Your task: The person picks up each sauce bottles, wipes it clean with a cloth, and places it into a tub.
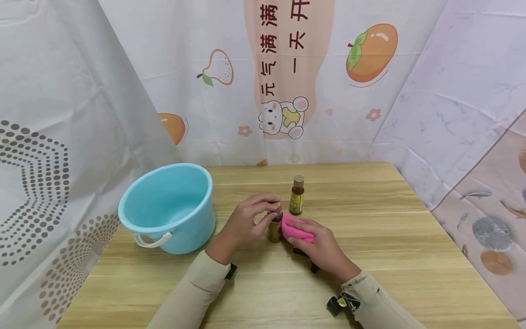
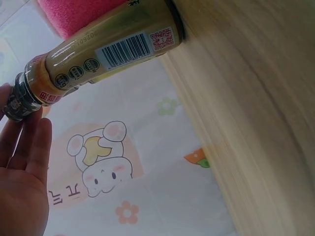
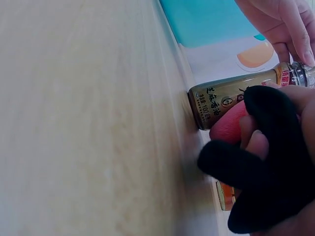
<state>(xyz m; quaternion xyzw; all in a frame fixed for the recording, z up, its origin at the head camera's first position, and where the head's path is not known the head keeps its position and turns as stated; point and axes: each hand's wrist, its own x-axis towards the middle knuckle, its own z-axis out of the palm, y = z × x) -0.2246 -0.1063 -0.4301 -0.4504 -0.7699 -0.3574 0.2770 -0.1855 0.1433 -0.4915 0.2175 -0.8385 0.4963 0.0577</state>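
A sesame oil bottle stands upright on the table, its gold label and barcode showing in the left wrist view. My left hand pinches it at the dark cap from above. My right hand grips a fuzzy pink cloth, bunched up and pressed close to the bottle's right side. In the right wrist view the cloth overlaps the lower bottle, and a black soft piece with rounded ends covers part of that hand. Behind the cloth stands a second small bottle with a yellow label.
A light blue bucket with a white handle stands to the left on the wooden table. Printed curtains hang behind the table and along both sides. Black wrist mounts sit at the sleeves.
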